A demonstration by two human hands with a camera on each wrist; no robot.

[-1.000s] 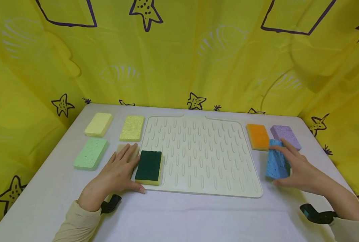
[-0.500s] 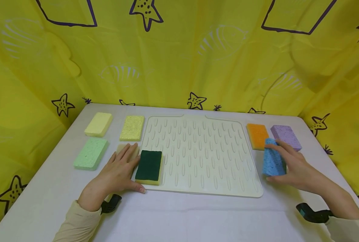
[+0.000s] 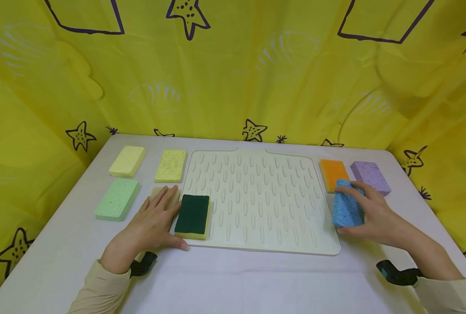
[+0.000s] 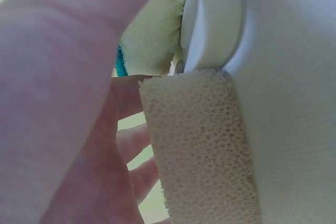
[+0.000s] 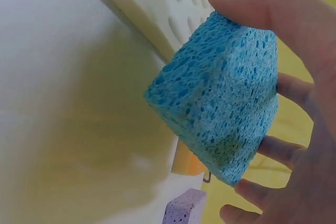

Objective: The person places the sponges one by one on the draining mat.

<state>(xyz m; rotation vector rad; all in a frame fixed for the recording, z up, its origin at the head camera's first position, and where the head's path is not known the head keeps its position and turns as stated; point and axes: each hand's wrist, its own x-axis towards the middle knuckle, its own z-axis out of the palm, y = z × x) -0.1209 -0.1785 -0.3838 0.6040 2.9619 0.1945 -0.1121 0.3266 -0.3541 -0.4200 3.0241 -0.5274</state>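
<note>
One blue cellulose sponge (image 3: 347, 204) hangs in the grip of my right hand (image 3: 382, 222) at the right of the frame, thumb at its near end, fingers about its far side, spread only as wide as the piece. It is at the right edge of the ridged white mat (image 3: 262, 196), whose lower left corner bears a green-topped scrub sponge (image 3: 192, 214). I judge the step in hand to be placing the blue piece on the mat; the next move would call for a short shift left, a level lowering and a release. My left hand (image 3: 150, 222), fingers extended, lies over a beige sponge (image 4: 199, 145) left of centre, mostly hidden in the head view; whether I press on it, I cannot fairly say. In the right wrist view, the blue piece hides part of the orange sponge (image 5: 186, 161), and the bottom edge cuts off the purple sponge (image 5: 184, 208).
</note>
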